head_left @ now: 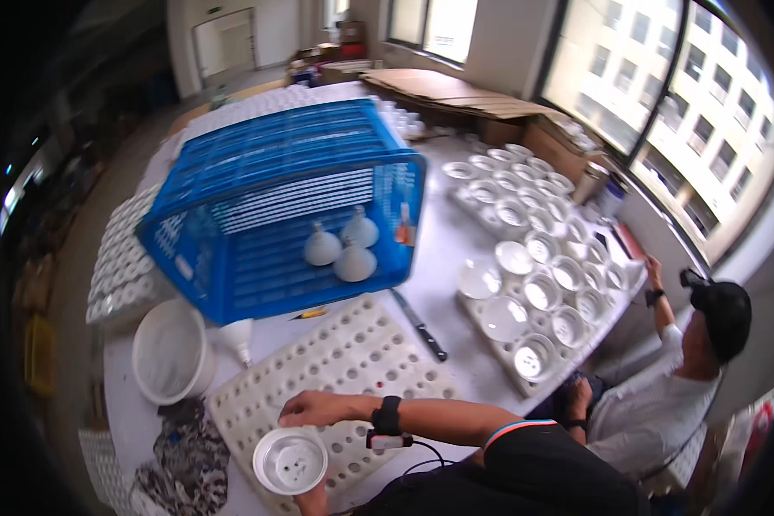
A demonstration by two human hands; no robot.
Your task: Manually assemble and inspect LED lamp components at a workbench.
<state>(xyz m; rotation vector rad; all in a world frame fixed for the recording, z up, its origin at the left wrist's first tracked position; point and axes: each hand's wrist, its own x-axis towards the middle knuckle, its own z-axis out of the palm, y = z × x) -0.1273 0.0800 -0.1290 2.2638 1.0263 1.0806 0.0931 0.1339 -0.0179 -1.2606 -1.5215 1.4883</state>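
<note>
Your left hand (312,499) grips the round white cup-shaped housing (290,462) at its lower edge; most of that hand is hidden behind the housing. The housing's open mouth faces up toward you, showing a pale inner floor with several small dark holes, and it sits over the near left part of the off-white foam board (275,378) pierced with rows of round holes. Your right hand (314,408) has its fingers bent downward just beside the far rim of the housing; you cannot tell from here whether they touch it or pinch anything. A black band (387,416) circles your right wrist.

Beyond the board on the white-covered worktop (445,301), a blue slatted plastic crate (284,288) lies with its opening toward you, three white bulb-shaped pieces (355,261) with narrow necks grouped inside. A black-handled knife (420,325) lies by the board's far right edge, and a small yellow-and-black cutter (310,314) lies near the crate. To your left stand a white plastic bucket (172,353) and a white funnel-shaped piece (236,340), with a grey patterned cloth (189,460) nearer you. On the right, white round cups (542,292) fill foam trays, near a seated person (662,413) in a white shirt and black cap.
</note>
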